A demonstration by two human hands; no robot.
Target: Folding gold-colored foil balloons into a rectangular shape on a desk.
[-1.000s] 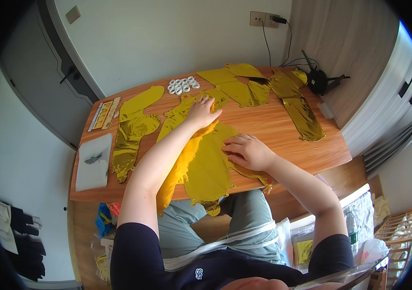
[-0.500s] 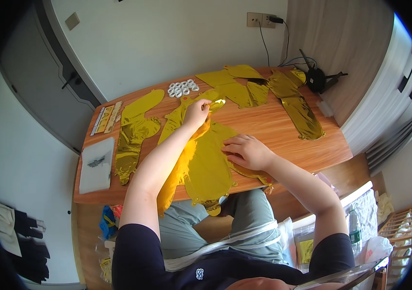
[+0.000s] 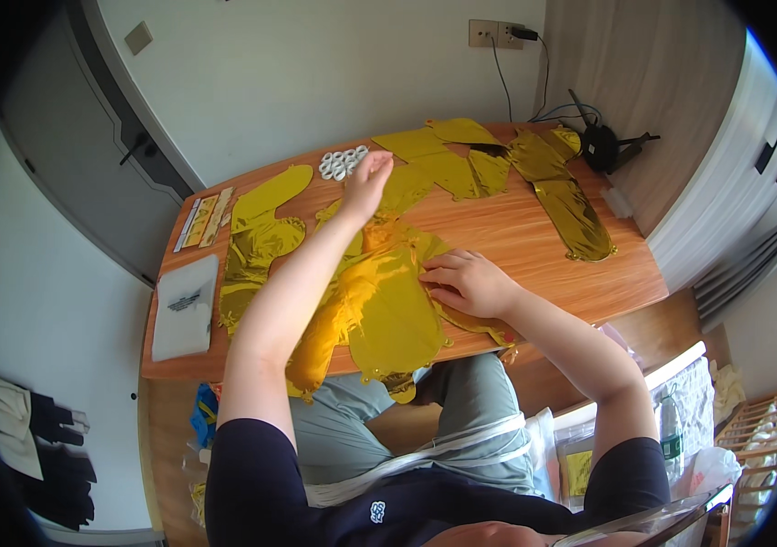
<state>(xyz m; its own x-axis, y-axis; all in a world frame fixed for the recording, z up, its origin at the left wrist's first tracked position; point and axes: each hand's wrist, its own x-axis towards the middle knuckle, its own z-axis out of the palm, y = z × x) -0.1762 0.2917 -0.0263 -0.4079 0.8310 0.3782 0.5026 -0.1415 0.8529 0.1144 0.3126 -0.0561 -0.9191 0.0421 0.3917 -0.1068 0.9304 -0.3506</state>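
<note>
Several flat gold foil balloons lie across the wooden table. My left hand is raised above them, close to a cluster of small white rolls. Its fingers are loosely bent, and nothing shows in them. Beneath that forearm, a crinkled foil balloon with an orange sheen stretches toward the table's near edge. My right hand rests palm down, fingers extended, on the right edge of a smooth gold balloon. That balloon's lower end hangs over the table edge above my lap.
At the left are another gold balloon, a card strip and a clear plastic pouch. More foil lies at the far right beside a black router. A bottle stands right of my lap.
My left hand has let go of the crinkled balloon and moved slightly up, toward the white rolls. The balloon has dropped and spread over the smooth one. My right hand stays put.
</note>
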